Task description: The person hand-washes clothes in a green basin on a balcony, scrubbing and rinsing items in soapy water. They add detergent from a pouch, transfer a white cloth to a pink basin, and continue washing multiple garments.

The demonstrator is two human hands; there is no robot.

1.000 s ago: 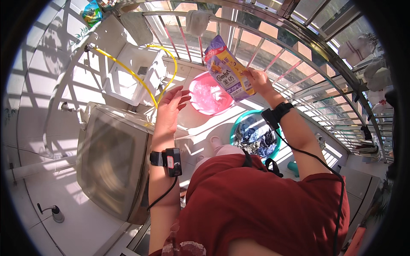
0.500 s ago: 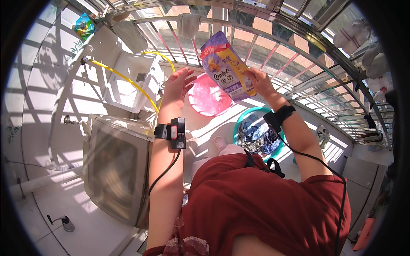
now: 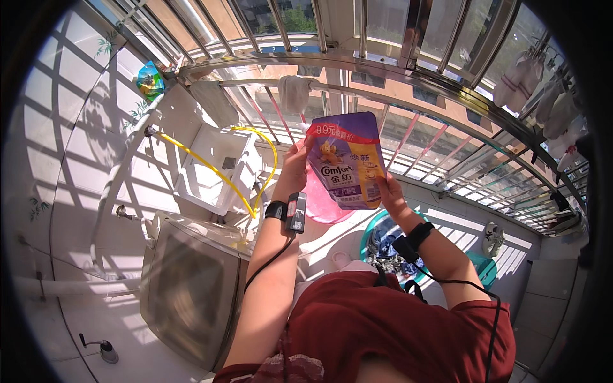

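A purple and yellow fabric softener pouch (image 3: 345,159) is held up in front of me, its printed face toward me. My left hand (image 3: 295,165) grips its upper left edge near the red band. My right hand (image 3: 391,193) pinches the lower right edge. Behind and below the pouch, partly hidden by it, stands a pink basin (image 3: 322,207). To the right of that, a teal basin (image 3: 368,237) holds dark and blue clothes (image 3: 386,246), partly covered by my right forearm.
A white sink (image 3: 223,159) with a yellow hose (image 3: 198,158) stands at the left, above a washing machine (image 3: 191,281). A metal railing (image 3: 408,137) runs along the far side, with a white cloth (image 3: 295,96) over it. Socks (image 3: 520,80) hang at the upper right; a shoe (image 3: 492,239) sits below.
My left hand, free before, has taken hold of the pouch's left edge. The pouch has turned more upright and now faces me. The view has tilted up, showing more of the window bars.
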